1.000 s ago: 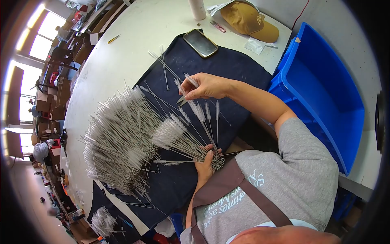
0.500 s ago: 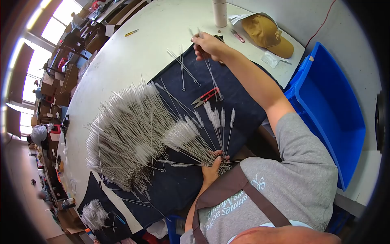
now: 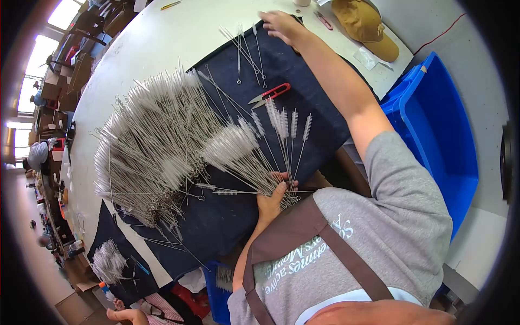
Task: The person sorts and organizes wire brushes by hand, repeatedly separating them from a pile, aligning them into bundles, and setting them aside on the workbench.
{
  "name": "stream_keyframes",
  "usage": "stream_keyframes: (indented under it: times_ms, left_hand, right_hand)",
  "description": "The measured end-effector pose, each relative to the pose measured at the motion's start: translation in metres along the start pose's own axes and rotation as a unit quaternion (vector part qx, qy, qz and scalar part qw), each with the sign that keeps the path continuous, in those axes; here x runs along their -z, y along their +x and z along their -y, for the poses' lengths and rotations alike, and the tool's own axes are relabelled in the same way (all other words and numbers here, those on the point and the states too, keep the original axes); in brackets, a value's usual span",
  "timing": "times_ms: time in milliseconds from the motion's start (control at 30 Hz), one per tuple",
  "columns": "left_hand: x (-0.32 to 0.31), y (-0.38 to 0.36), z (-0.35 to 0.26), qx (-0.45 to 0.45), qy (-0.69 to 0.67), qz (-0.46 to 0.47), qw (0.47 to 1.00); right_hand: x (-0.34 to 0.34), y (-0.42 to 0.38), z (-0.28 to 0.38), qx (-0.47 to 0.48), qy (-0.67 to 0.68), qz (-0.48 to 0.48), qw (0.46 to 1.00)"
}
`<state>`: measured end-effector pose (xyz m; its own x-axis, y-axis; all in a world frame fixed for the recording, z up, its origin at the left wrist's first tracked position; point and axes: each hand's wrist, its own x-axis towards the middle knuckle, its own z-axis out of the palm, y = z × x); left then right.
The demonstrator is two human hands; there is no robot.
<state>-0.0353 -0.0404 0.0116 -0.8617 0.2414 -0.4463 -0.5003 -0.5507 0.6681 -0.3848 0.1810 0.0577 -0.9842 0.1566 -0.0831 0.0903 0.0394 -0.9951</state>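
Observation:
My left hand (image 3: 271, 203) is closed around the wire ends of a bundle of straw cleaning brushes (image 3: 230, 146), their white bristle heads fanned out over the dark cloth (image 3: 227, 216). My right hand (image 3: 281, 26) is stretched out at the far edge of the cloth, fingers extended, holding nothing I can see. Just beside it lie a few loose brushes (image 3: 239, 57) with small ring ends. Red-handled thread snips (image 3: 273, 93) rest on the cloth between my hands. A large heap of brushes (image 3: 146, 141) covers the cloth to the left.
At the right stands a blue bin (image 3: 439, 135). A tan cap (image 3: 360, 24), a second pair of snips (image 3: 324, 20) and a yellow cutter (image 3: 170, 5) lie on the white table (image 3: 130, 59). A co-worker's hand (image 3: 127, 315) shows at lower left near a smaller brush pile (image 3: 110, 262).
My right hand has let go of the brushes it held; they now lie on the cloth by the others. Its fingers have straightened. The view has shifted, and a co-worker's hand has appeared.

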Motion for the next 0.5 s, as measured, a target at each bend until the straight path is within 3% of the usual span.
stream_keyframes:
  times_ms: [67,133,200,267,400,500]
  left_hand:
    - [-0.001,0.002,0.003,-0.004,-0.012,-0.001,1.000]
    - [0.002,0.004,0.004,0.006,-0.010,0.000,1.000]
    - [0.002,0.005,0.007,0.015,-0.012,-0.005,1.000]
    - [-0.001,0.006,0.007,0.017,-0.016,-0.013,1.000]
    - [-0.004,0.010,0.017,0.008,0.007,0.007,1.000]
    - [-0.010,0.007,0.019,0.029,0.028,0.021,0.999]
  right_hand:
    - [0.030,-0.047,-0.017,-0.007,0.113,0.038,0.993]
    - [0.048,-0.115,-0.029,-0.036,0.153,0.001,0.988]
    - [0.063,-0.179,-0.043,-0.117,0.197,0.020,0.973]
    - [0.072,-0.230,-0.069,-0.168,0.231,0.130,0.949]
    - [0.037,-0.297,-0.072,-0.172,0.128,0.241,0.947]
    - [0.010,-0.310,-0.060,-0.214,0.181,0.222,0.934]
